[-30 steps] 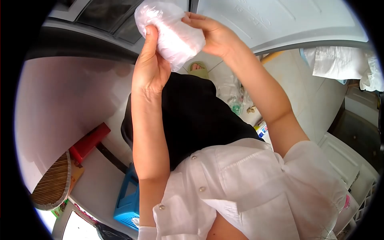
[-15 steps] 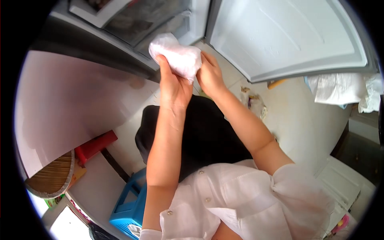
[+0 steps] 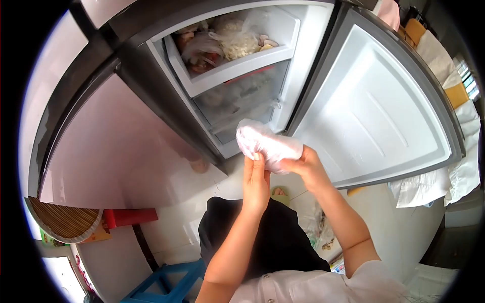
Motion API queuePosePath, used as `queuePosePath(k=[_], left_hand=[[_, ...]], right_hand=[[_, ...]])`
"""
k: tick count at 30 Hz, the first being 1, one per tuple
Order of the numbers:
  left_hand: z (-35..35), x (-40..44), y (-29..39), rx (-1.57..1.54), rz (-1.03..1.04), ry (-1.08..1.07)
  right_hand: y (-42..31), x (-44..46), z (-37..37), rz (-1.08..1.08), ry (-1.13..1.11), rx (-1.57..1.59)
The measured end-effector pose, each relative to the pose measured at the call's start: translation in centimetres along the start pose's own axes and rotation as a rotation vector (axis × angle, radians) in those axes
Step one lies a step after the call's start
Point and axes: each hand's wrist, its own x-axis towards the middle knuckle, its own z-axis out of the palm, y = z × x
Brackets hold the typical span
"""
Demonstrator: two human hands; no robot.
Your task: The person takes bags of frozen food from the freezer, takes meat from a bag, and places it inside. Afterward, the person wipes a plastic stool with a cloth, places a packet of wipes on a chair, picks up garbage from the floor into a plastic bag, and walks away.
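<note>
A bundle wrapped in whitish-pink plastic point(image 3: 268, 145) is held up before the open freezer compartment; what is inside the wrapping cannot be made out. My left hand point(image 3: 256, 183) supports it from below on the left, thumb and fingers pressed against it. On its right end my right hand point(image 3: 309, 169) grips the plastic, with the thumb across it. Beyond the bundle, the upper freezer drawer point(image 3: 242, 70) is pulled partly out and holds several bagged foods point(image 3: 235, 43). Below it is a lower drawer with a see-through front point(image 3: 242, 96).
The freezer door point(image 3: 379, 106) stands wide open on the right. A closed glossy door panel point(image 3: 121, 151) fills the left. A blue plastic stool point(image 3: 164, 283), a red box point(image 3: 130, 217) and a woven round tray point(image 3: 65, 217) are at lower left. Plastic bags point(image 3: 323, 232) lie on the floor.
The view has tilted up, bringing the upper drawer and its food into sight. Both hands still hold the bundle, which has turned slightly; the right thumb now lies across its near side.
</note>
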Motion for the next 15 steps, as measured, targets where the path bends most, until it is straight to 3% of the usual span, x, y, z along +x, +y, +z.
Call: queuePosePath(k=[3,5,8,15], left_hand=[[-0.6,0.2,0.6,0.305,0.152,-0.035],[0.0,-0.1,1.9,0.331,0.161,-0.042],[-0.6,0.1,2.0,0.296,0.015,-0.059],[-1.4,0.7,2.0,0.278,-0.074,-0.092]], right_hand=[[-2.3,3.1,-0.6,0.019,-0.046,0.179],[-5.7,6.9,-0.5,-0.06,-0.015,0.148],[-11.7,14.4,2.5,-0.164,0.098,-0.006],[-16.7,33.2,6.2,-0.025,0.152,-0.097]])
